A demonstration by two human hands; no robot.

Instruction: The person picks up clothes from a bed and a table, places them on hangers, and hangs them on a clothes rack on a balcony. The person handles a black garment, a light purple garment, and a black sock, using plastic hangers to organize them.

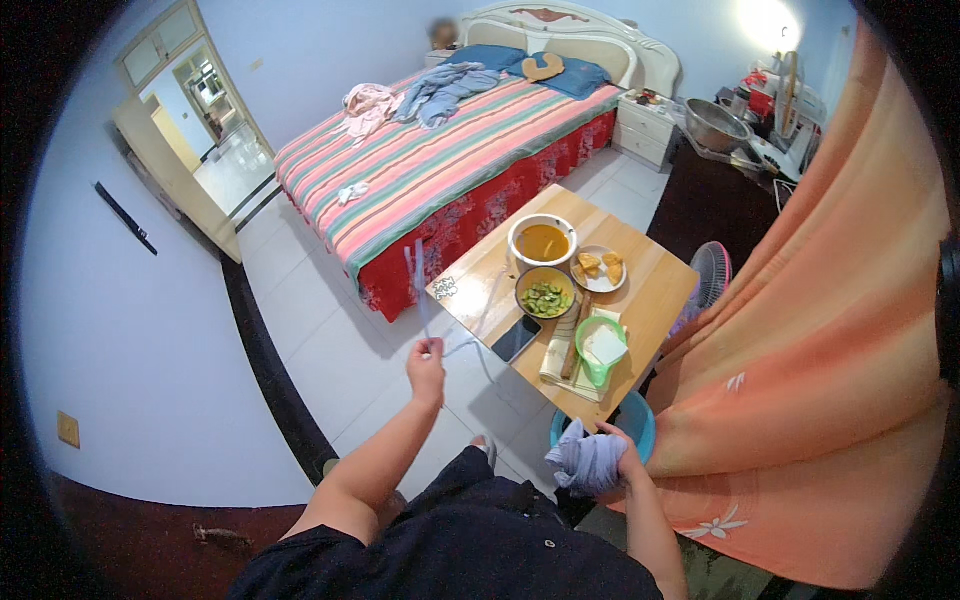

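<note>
My left hand [427,372] is closed around a thin, pale, translucent strip [421,290] that points upward, forked at its top. It is blurred, and its exact kind does not show. My right hand [628,452] grips a bunched grey-lavender cloth [588,460] in front of my body, above a blue basin [645,425]. Ahead stands a wooden table [475,265] bearing a white bowl of orange-brown soup [543,240], a bowl of chopped green vegetables [546,295], a plate with golden pieces [598,268], a green basket [600,350] with something white inside, and a phone [516,338].
A striped bed [440,150] with rumpled clothes stands beyond the table. On the right hang orange curtains [800,400] beside a pink-rimmed fan [712,275]. A metal basin [716,125] rests on a dark cabinet. At far left is a doorway with a door [175,180].
</note>
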